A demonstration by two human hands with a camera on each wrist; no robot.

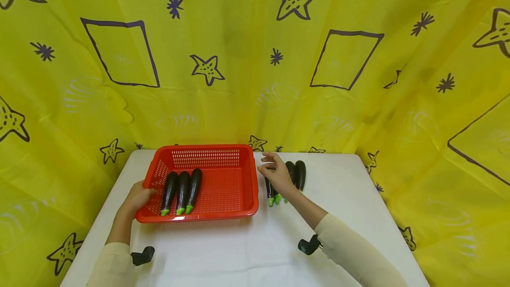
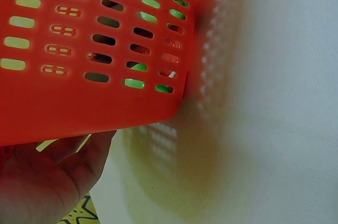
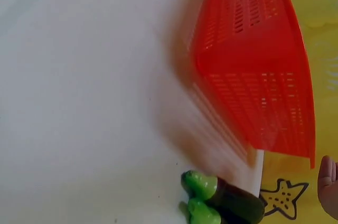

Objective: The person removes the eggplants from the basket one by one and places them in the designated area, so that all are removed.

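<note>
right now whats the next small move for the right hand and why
Probably lower the right hand and close its grip on one of the eggplants on the table. It hovers over them with open fingers, three eggplants already lie in the red basket, and the left hand steadies the basket.

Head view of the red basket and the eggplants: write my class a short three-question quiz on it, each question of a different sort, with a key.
1. How many eggplants lie inside the red basket?
2. True or false: the left hand is at the basket's left edge.
3. Where is the right hand? A) inside the basket B) over the eggplants on the table, to the right of the basket C) flat on the bare table, near its front edge

Key:
1. Three, side by side with their green stems toward the person.
2. True.
3. B.
</note>
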